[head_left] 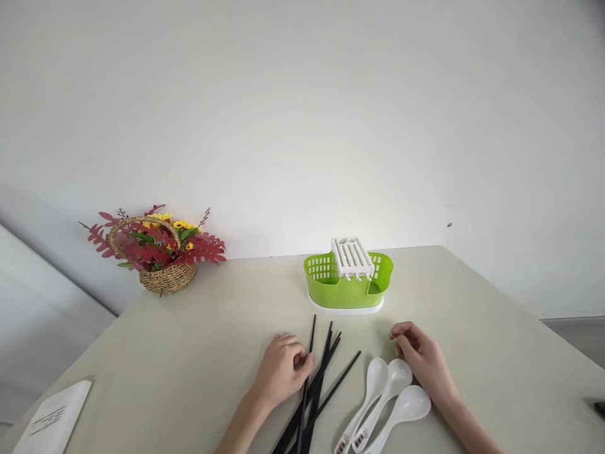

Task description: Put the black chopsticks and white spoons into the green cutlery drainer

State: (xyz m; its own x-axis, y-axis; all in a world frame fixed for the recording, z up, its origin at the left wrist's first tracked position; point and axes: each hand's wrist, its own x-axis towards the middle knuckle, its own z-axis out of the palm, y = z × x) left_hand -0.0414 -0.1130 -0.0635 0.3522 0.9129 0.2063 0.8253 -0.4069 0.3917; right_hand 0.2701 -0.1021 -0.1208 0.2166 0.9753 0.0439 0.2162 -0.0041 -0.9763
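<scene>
From the chopsticks on the tabletop, the caddy stands at one o'clock on its base, a rack across its top. The spoons lie at three, the right hand at two; the left hand is just beside at ten, the flower basket well beyond it.

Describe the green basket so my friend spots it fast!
Find the table against the wall. Near its far edge, beyond the black chopsticks and white spoons, sits the basket. It's bright green with a white slatted rack on top; the other is woven brown.
</scene>
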